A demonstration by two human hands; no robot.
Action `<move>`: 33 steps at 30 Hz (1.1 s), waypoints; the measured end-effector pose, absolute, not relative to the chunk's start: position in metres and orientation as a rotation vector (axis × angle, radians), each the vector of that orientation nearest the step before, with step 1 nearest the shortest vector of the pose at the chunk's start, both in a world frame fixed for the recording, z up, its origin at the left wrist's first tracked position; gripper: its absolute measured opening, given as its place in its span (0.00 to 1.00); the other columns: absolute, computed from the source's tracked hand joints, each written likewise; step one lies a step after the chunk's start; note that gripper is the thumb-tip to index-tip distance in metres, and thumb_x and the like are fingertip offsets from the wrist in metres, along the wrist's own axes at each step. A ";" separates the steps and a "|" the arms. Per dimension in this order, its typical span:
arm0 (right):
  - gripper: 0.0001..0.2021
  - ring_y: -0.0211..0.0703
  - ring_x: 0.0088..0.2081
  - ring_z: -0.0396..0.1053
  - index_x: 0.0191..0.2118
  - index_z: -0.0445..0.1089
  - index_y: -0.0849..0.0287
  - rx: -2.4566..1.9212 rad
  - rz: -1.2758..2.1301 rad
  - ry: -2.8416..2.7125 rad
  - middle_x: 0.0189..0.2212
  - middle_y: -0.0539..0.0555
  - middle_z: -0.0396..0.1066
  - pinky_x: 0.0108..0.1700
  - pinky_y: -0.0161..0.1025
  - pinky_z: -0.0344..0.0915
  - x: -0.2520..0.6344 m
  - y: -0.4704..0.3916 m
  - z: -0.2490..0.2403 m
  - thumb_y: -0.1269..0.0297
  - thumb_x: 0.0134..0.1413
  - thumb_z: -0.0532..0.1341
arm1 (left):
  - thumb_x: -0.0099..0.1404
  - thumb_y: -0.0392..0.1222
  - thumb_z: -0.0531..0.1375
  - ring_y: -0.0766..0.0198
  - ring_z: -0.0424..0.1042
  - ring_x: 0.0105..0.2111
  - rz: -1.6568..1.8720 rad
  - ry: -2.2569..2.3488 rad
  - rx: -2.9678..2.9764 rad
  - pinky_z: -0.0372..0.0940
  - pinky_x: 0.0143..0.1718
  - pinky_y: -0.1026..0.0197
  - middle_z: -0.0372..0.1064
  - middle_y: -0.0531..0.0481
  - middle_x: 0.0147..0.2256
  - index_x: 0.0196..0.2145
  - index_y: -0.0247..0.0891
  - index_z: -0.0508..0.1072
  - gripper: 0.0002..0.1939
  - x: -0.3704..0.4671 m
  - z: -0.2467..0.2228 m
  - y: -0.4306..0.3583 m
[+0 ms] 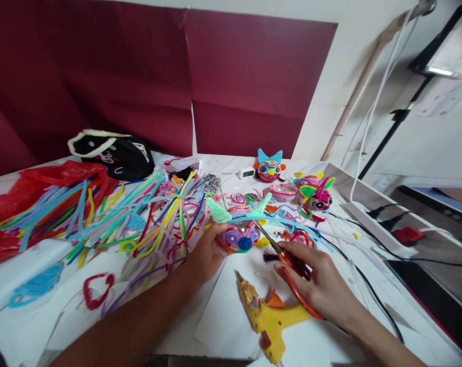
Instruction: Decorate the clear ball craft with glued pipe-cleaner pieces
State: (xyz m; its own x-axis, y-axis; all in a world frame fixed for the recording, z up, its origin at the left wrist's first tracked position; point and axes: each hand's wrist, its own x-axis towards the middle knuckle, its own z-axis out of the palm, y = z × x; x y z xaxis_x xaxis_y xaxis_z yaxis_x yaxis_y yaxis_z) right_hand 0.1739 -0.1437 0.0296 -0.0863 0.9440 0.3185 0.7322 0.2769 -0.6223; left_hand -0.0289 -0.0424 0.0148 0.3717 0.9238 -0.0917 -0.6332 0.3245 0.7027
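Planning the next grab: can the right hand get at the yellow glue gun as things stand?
Probably not: the glue gun lies close with its body uncovered, but the right hand holds scissors and would likely need freeing first.

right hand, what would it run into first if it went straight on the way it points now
Leading with its scissors, the right hand would likely meet the light blue strip by the colourful face first, though depth is hard to judge.

Two hands (320, 275), one scissors (269, 236), one glue gun (271, 317), three colourful figures (240, 237), one black bag (129, 159).
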 end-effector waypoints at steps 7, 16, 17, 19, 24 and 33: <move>0.14 0.37 0.25 0.63 0.44 0.74 0.59 -1.494 0.369 -1.876 0.29 0.52 0.73 0.26 0.34 0.59 0.176 -0.143 0.026 0.55 0.62 0.58 | 0.53 0.35 0.63 0.62 0.75 0.28 1.070 0.542 0.657 0.72 0.42 0.51 0.75 0.54 0.26 0.30 0.36 0.74 0.04 -0.028 0.015 -0.043; 0.15 0.37 0.27 0.66 0.47 0.73 0.58 -1.472 0.350 -1.869 0.32 0.53 0.75 0.27 0.34 0.61 0.177 -0.140 0.022 0.55 0.62 0.59 | 0.53 0.36 0.64 0.57 0.77 0.35 1.064 0.546 0.658 0.72 0.42 0.51 0.77 0.50 0.31 0.28 0.35 0.74 0.03 -0.029 0.012 -0.042; 0.15 0.37 0.27 0.66 0.46 0.73 0.58 -1.472 0.349 -1.871 0.32 0.52 0.75 0.27 0.34 0.60 0.177 -0.140 0.021 0.55 0.62 0.58 | 0.53 0.36 0.64 0.56 0.77 0.36 1.062 0.547 0.663 0.72 0.42 0.51 0.77 0.49 0.31 0.29 0.35 0.74 0.04 -0.029 0.012 -0.042; 0.15 0.37 0.27 0.66 0.46 0.73 0.59 -1.465 0.346 -1.871 0.31 0.52 0.75 0.27 0.34 0.61 0.177 -0.139 0.020 0.55 0.63 0.58 | 0.53 0.36 0.64 0.55 0.77 0.37 1.063 0.557 0.664 0.72 0.43 0.51 0.77 0.49 0.32 0.30 0.35 0.75 0.05 -0.029 0.011 -0.041; 0.15 0.37 0.27 0.67 0.47 0.72 0.60 -1.443 0.317 -1.872 0.33 0.53 0.76 0.28 0.34 0.61 0.177 -0.140 0.018 0.55 0.63 0.59 | 0.52 0.37 0.64 0.55 0.77 0.37 1.055 0.565 0.665 0.72 0.43 0.51 0.77 0.50 0.31 0.30 0.35 0.75 0.06 -0.029 0.011 -0.041; 0.14 0.37 0.26 0.68 0.50 0.70 0.62 -1.362 0.169 -1.968 0.31 0.53 0.75 0.29 0.35 0.62 0.179 -0.136 0.010 0.59 0.64 0.58 | 0.51 0.36 0.65 0.59 0.76 0.34 1.056 0.571 0.644 0.72 0.42 0.53 0.77 0.52 0.31 0.32 0.34 0.75 0.08 -0.028 0.012 -0.042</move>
State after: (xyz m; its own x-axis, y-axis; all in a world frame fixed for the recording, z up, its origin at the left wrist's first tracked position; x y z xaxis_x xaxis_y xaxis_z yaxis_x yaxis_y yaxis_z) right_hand 0.1793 -0.1364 0.0096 -0.1769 0.8563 0.4852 0.7612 0.4316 -0.4841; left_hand -0.0281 -0.0417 0.0119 0.3846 0.9153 -0.1195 -0.6012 0.3466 0.7200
